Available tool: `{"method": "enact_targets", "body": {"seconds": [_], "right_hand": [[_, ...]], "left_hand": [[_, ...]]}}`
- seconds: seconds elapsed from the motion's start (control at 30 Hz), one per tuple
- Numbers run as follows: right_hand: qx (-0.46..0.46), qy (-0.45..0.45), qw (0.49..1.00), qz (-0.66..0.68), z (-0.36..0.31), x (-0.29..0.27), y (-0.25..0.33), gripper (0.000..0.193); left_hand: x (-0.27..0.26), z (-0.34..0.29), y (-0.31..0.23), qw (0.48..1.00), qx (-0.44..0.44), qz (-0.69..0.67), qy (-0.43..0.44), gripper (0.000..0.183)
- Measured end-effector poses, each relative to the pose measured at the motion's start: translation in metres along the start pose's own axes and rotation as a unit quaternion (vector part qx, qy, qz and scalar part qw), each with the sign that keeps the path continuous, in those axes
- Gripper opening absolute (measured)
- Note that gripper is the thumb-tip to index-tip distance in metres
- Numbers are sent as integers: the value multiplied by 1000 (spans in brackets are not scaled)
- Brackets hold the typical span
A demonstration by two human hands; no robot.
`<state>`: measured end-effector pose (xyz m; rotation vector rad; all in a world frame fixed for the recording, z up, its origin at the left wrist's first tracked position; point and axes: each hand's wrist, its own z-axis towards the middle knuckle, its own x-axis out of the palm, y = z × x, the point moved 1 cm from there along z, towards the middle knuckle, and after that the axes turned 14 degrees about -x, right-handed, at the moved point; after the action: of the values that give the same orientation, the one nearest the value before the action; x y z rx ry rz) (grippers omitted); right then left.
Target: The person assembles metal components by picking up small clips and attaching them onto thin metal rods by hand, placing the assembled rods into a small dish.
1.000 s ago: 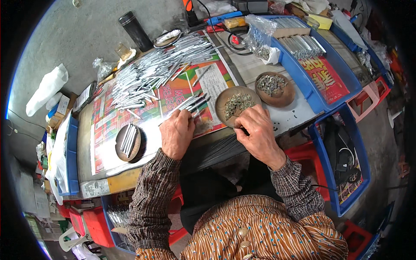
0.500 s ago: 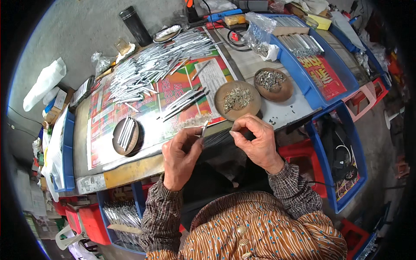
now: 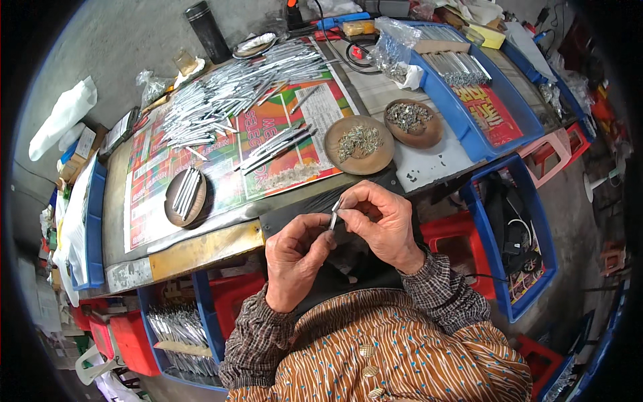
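Over my lap at the bench's front edge, my left hand [image 3: 295, 258] pinches a slim silvery metal rod [image 3: 333, 220] between thumb and fingers, its upper end sticking out. My right hand [image 3: 383, 224] is closed in a pinch at that upper end; any small piece between its fingertips is too small to make out. Just beyond my hands, a round wooden dish [image 3: 328, 144] holds small brass-coloured metal parts. Right of it, a second wooden dish [image 3: 429, 137] holds darker small metal parts. A small wooden bowl [image 3: 200, 208] with several silvery rods stands at the left.
A large heap of silvery rods [image 3: 221, 100] lies on printed sheets, with a smaller bunch [image 3: 278, 147] nearer. A blue tray [image 3: 479, 144] with bundled rods stands at the right. Blue bins [image 3: 536, 305] and red stools [image 3: 462, 234] sit below the bench. A black flask [image 3: 206, 33] stands behind.
Both hands have come together lower, nearer my body. My right hand has moved left to the end of the rod in my left hand. The view has shifted slightly.
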<state>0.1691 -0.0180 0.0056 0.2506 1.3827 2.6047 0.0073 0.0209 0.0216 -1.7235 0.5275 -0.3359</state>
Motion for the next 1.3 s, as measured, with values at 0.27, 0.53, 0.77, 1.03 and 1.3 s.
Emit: {"method": "enact_targets", "body": {"seconds": [0.27,0.53,0.77,1.03,1.3], "right_hand": [[-103,14,990,-98,-1,1,2,9],[-241,8,944,-224,-2,5,1,19],[-256,14,938,-235,-4,6,0,18],[134,-25,978,160,0,2,-1,14],[118,26,989,88,-3,-6,-1,12]], "left_hand": [[4,-4,4,1000,23,6,-20,17],[7,-5,8,993,82,63,-55,20],[6,-7,5,983,102,120,-89,22],[3,-3,13,978,136,142,-72,22],[10,3,-3,923,248,256,-143,28]]}}
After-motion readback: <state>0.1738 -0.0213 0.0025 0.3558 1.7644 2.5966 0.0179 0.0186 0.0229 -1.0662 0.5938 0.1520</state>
